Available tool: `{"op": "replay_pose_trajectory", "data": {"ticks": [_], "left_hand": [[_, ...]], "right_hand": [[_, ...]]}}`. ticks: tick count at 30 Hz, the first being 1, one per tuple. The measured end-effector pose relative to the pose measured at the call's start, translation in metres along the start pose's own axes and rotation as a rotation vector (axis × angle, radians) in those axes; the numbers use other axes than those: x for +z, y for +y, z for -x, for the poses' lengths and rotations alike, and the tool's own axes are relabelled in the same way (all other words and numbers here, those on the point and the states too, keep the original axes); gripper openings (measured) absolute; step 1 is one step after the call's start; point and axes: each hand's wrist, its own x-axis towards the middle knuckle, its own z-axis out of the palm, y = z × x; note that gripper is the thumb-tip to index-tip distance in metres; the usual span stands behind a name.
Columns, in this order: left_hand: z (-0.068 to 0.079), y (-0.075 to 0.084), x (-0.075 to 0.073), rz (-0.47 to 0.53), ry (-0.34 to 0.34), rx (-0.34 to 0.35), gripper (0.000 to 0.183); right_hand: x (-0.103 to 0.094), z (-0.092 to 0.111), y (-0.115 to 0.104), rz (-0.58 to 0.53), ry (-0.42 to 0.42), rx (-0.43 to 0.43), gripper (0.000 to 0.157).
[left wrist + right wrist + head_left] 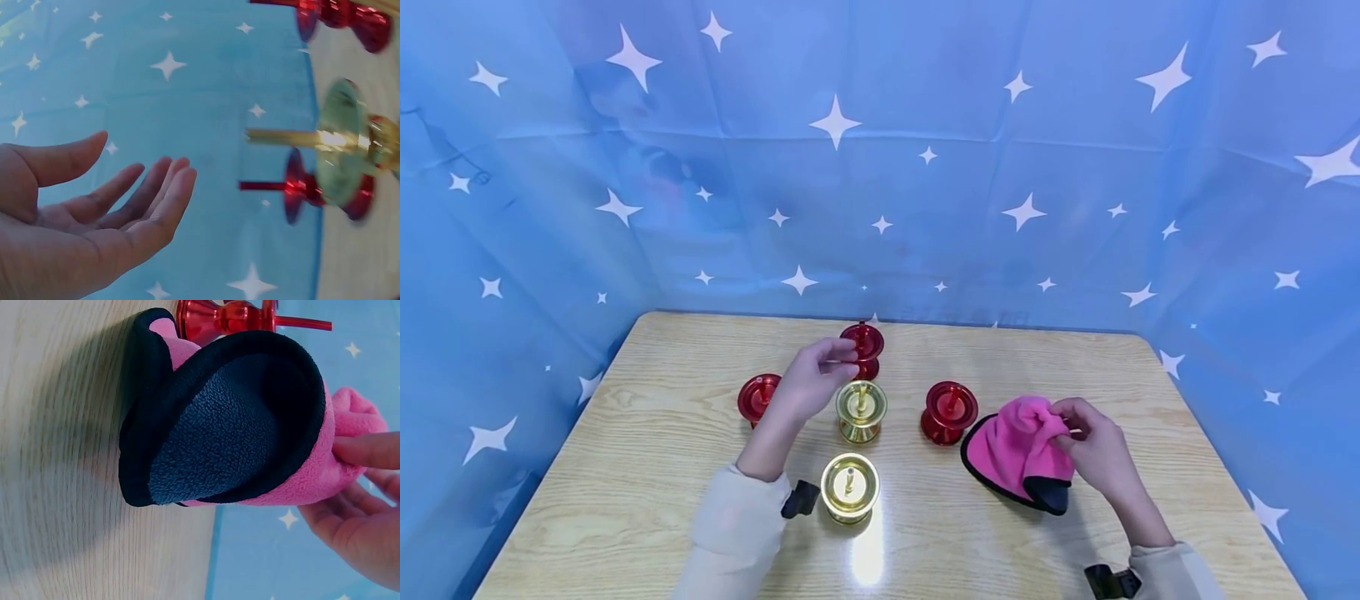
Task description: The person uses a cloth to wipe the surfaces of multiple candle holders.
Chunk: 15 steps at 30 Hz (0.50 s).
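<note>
My left hand (811, 382) hovers above the candle holders with its fingers loosely bent. In the left wrist view the gap between thumb and fingers (165, 212) holds nothing. Close to it stand a red candle holder (868, 367) and a gold candle holder (861, 429); touching cannot be made out. My right hand (1101, 446) pinches the gathered top of a pink fleece hat (1011, 450) with black edging. In the right wrist view the hat's dark lining (225, 431) faces the camera, and its lower rim is at the table.
A second gold candle holder (849, 492) stands nearer the front. Another red candle holder (949, 412) is just left of the hat, and one more red candle holder (756, 398) is partly hidden by my left arm. A blue star-patterned curtain (925, 208) encloses the wooden table (625, 492).
</note>
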Motion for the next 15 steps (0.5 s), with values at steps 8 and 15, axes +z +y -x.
{"op": "replay_pose_trajectory", "data": {"ticks": [8, 15], "left_hand": [[0.011, -0.041, -0.010, 0.006, -0.146, -0.061, 0.025], [0.024, -0.075, -0.019, -0.019, -0.331, -0.040, 0.033]], "right_hand": [[0.001, 0.001, 0.001, -0.001, -0.015, 0.008, 0.032], [0.002, 0.003, 0.001, 0.004, -0.016, 0.016, 0.031]]}}
